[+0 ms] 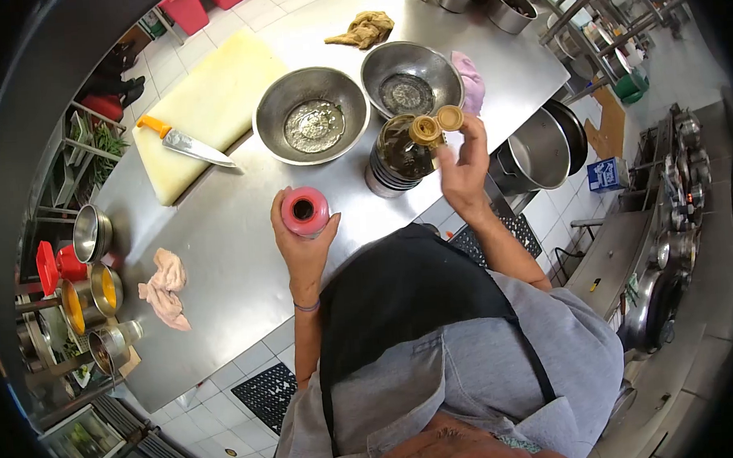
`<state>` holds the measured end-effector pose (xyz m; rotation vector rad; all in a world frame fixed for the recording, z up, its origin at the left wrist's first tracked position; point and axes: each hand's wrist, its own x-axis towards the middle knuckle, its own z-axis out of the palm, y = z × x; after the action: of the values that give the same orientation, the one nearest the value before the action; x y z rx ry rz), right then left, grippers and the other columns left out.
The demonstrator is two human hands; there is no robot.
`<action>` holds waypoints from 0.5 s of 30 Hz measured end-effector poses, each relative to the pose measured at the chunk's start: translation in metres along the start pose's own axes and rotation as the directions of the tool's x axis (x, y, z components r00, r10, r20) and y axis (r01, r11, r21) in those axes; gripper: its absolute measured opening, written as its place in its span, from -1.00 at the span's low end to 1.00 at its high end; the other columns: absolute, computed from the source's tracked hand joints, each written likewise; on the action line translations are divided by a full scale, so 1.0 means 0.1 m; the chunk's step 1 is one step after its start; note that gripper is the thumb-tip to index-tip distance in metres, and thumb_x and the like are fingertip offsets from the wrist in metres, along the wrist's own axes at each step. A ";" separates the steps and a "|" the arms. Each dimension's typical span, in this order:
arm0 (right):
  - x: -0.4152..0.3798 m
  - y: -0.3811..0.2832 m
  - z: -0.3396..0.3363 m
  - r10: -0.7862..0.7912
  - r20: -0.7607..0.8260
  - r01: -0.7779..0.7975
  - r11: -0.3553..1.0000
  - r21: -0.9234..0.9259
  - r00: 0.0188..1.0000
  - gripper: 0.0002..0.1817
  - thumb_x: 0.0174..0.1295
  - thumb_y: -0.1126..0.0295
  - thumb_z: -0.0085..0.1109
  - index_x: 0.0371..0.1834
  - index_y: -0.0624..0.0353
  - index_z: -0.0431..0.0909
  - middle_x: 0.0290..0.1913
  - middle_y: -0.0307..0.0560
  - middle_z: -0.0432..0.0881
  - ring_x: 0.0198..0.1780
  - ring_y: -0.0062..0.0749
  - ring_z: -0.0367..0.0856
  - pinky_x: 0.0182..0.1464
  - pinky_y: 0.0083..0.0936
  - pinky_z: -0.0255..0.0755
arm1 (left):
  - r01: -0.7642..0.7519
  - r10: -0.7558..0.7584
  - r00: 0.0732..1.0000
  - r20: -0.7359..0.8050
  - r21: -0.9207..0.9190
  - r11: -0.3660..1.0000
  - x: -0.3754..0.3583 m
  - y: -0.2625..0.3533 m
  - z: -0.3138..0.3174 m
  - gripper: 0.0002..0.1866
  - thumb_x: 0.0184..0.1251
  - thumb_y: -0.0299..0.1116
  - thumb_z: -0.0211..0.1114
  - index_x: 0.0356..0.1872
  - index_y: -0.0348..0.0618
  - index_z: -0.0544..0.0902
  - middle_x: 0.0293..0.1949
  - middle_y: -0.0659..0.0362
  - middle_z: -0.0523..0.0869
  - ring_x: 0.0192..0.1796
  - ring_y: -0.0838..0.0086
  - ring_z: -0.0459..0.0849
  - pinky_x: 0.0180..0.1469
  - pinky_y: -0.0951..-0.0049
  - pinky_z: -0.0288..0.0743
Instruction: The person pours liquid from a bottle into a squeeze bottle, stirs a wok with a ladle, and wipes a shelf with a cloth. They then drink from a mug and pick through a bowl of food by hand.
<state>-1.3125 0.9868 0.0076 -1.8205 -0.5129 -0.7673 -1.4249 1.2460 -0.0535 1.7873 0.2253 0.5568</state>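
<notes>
My left hand (303,253) is wrapped round a pinkish-red bottle (306,211) with a dark round opening on top, held over the table's near edge. The fingers of my right hand (466,174) are at a yellow flip cap (449,118), hinged beside a yellow spout ring (425,130). Below stands a large clear jug (402,157) of dark liquid with ribbed sides; the cap appears to belong to it. Behind them are two steel bowls: the left bowl (271,110) holds a shallow clear liquid, the right bowl (375,67) a little liquid too.
A knife (192,145) with an orange handle lies on a cutting board (234,78). Cloths (164,289) rest on the steel table (218,237). A brown cloth (362,30) and pots (511,10) stand further back. A large pot (536,149) is at right.
</notes>
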 end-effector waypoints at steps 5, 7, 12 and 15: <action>-0.06 -0.10 0.22 -0.037 0.017 0.037 0.999 -0.005 0.999 -0.19 0.12 0.56 0.47 0.42 0.35 0.21 0.24 0.10 0.40 0.27 -0.13 0.48 0.35 -0.25 0.37 | -0.028 0.027 0.999 0.017 0.112 0.993 -0.05 0.05 -0.11 0.16 -0.11 -0.39 0.71 0.53 -0.33 0.13 0.39 -0.14 0.40 0.42 0.11 0.43 0.47 0.17 0.30; -0.03 -0.13 0.26 -0.050 0.006 0.050 0.999 0.005 0.999 -0.24 0.18 0.63 0.38 0.43 0.32 0.20 0.25 0.12 0.41 0.24 -0.13 0.53 0.28 -0.25 0.46 | -0.025 0.023 1.000 0.016 0.113 0.993 -0.10 0.00 -0.17 0.16 -0.08 -0.38 0.70 0.53 -0.33 0.11 0.40 -0.14 0.40 0.42 0.11 0.42 0.47 0.15 0.29; 0.00 -0.15 0.24 -0.159 0.085 0.165 0.984 -0.062 0.984 -0.42 0.17 0.63 0.31 0.30 0.14 0.43 0.21 0.24 0.48 0.14 0.05 0.49 0.19 -0.15 0.39 | 0.045 -0.041 0.999 -0.032 0.159 0.986 -0.18 0.02 -0.28 0.14 -0.05 -0.37 0.68 0.54 -0.31 0.11 0.40 -0.14 0.39 0.44 0.09 0.41 0.45 0.10 0.29; -0.01 -0.15 0.26 -0.132 0.090 0.138 0.988 -0.066 0.987 -0.46 0.19 0.64 0.28 0.27 0.09 0.45 0.20 0.23 0.49 0.17 0.05 0.46 0.21 -0.13 0.38 | 0.102 -0.088 0.993 -0.083 0.182 0.978 -0.25 0.08 -0.33 0.12 -0.03 -0.39 0.66 0.55 -0.27 0.12 0.41 -0.14 0.39 0.44 0.08 0.41 0.44 0.07 0.29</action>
<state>-1.3163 1.0160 0.0103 -1.9060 -0.6782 -0.8107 -1.4632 1.2615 -0.0457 1.9263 0.4242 0.5491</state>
